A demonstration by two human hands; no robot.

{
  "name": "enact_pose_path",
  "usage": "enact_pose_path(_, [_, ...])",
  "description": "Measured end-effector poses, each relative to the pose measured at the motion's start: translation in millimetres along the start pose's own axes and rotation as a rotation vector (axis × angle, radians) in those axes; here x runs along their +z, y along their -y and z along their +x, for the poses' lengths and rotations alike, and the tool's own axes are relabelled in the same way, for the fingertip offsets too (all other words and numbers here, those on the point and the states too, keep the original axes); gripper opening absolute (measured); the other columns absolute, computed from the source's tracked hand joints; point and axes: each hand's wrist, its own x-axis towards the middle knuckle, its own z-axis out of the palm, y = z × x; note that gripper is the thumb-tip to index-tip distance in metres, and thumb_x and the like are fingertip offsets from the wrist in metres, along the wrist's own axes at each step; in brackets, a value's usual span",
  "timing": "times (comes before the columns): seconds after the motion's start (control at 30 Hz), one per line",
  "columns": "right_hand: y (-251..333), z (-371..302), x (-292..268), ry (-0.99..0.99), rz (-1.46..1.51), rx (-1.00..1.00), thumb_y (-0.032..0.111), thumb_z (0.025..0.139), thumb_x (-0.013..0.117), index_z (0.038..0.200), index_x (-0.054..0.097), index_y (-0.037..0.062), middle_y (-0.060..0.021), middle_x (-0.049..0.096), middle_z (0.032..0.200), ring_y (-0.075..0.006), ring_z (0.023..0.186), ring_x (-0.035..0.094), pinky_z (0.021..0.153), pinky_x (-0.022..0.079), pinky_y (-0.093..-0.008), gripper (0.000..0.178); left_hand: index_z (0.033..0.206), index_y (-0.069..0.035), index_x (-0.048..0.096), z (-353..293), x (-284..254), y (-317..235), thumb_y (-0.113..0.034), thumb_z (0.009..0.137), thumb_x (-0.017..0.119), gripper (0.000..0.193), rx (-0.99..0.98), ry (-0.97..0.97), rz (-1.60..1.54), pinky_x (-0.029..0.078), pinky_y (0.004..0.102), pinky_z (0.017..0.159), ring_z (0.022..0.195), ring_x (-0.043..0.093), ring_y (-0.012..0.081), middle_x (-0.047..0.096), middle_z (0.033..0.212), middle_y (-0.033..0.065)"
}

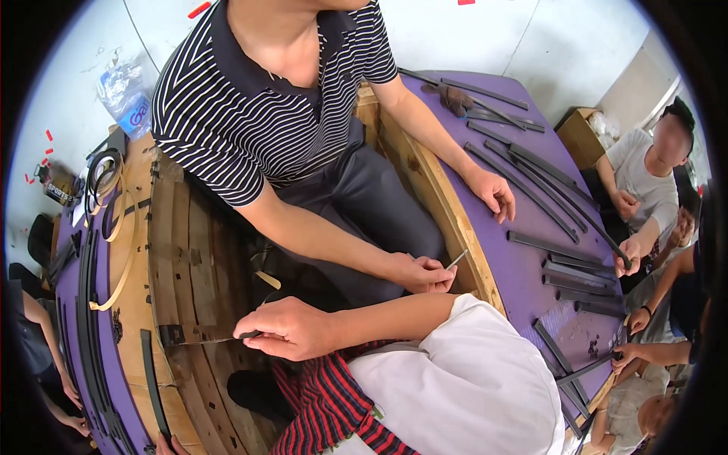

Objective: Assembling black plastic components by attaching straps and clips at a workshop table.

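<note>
My right hand (294, 331) reaches left across the middle from a white sleeve (462, 371). Its fingers are closed on a small black piece (249, 334), like a short handle. Left of that piece, a dark band (180, 334) crosses the brown slatted wall (174, 265). Only fingertips of my left hand (171, 447) show at the lower left edge, around the end of a narrow black strip (150, 371). Opposite me, a person in a striped shirt (296, 98) pinches a thin metal rod (456, 260) in one hand; their other hand (491, 193) hovers by the purple table.
Several black bars (561, 246) lie on the purple table (493, 265) at right, edged by a wooden board (425, 167). Co-workers (644, 167) sit beyond it. Long black strips (87, 303) and a pale curled band (125, 265) lie at left. A cardboard box (580, 136) stands behind.
</note>
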Motion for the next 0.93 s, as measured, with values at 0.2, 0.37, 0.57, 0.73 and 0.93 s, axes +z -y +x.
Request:
enact_pose_path(0.2, [24,15,-7,-0.229,-0.011,-0.474,0.002,0.077,0.059,0.105,0.052,0.0005,-0.0126,0.056,0.096,-0.03,0.089,0.055,0.073,0.047,-0.0352,0.029,0.089,-0.001,0.065,83,-60,-90,-0.016,0.078,0.068,0.019,0.327,0.021,-0.128,0.05,0.0362,0.066,0.078,0.059,0.0265,0.063,0.087,0.0124])
enact_pose_path(0.37, [16,22,10,-0.249,-0.247,-0.632,0.005,0.072,0.063,0.101,0.049,-0.0013,-0.012,0.053,0.089,-0.028,0.085,0.053,0.073,0.046,-0.0355,0.033,0.096,-0.003,0.064,89,-42,-87,-0.014,0.078,0.066,0.021,0.577,0.064,-0.274,0.049,0.0375,0.069,0.08,0.059,0.028,0.062,0.091,0.0125])
enact_pose_path(0.57, [15,7,-17,-0.245,-0.373,-0.558,0.014,0.069,0.067,0.099,0.047,0.0017,-0.0098,0.053,0.082,-0.0275,0.082,0.054,0.066,0.045,-0.0341,0.038,0.098,-0.002,0.063,137,-38,-136,-0.015,0.084,0.059,0.019,0.845,0.122,-0.359,0.048,0.0395,0.071,0.082,0.058,0.0302,0.061,0.092,0.0136])
enact_pose_path(0.73, [11,-2,-13,-0.145,-0.39,-0.377,0.018,0.07,0.067,0.094,0.047,0.0038,-0.0092,0.054,0.081,-0.0272,0.078,0.055,0.063,0.046,-0.0354,0.034,0.099,-0.003,0.062,150,-32,-136,-0.016,0.086,0.056,0.019,0.948,0.123,-0.393,0.047,0.0401,0.072,0.083,0.057,0.0306,0.06,0.093,0.0132])
enact_pose_path(0.93, [5,-2,-14,-0.168,-0.382,-0.319,0.018,0.071,0.066,0.093,0.047,0.005,-0.0092,0.055,0.08,-0.0272,0.076,0.055,0.061,0.046,-0.0368,0.032,0.105,-0.006,0.059,160,-18,-135,-0.019,0.088,0.054,0.023,1.019,0.12,-0.388,0.047,0.0413,0.075,0.086,0.057,0.0316,0.06,0.096,0.0141])
